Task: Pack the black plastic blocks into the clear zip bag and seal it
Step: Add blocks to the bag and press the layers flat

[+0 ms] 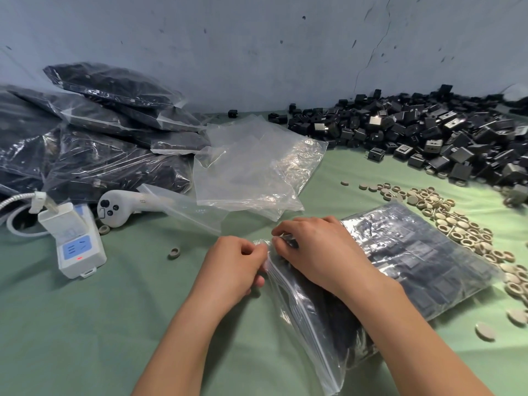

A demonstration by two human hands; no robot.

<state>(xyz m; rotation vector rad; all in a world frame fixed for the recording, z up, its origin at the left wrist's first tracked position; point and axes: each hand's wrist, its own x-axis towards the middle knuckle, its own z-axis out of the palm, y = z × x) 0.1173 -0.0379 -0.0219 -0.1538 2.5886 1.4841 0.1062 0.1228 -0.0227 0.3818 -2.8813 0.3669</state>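
Observation:
A clear zip bag [414,261] filled with black plastic blocks lies flat on the green cloth in front of me, its zip strip running toward the lower middle. My left hand [237,264] pinches the far end of the zip strip between thumb and fingers. My right hand [311,250] lies over the bag's top corner, its fingertips pinching the same strip right beside the left hand. A big loose heap of black blocks [428,132] spreads along the wall at the back right.
Filled, sealed bags [94,144] are piled at the left. Empty clear bags [254,164] lie in the middle. A white power strip [77,241] and a white handheld device [117,210] sit at the left. Several beige rings and discs [457,224] are scattered on the right.

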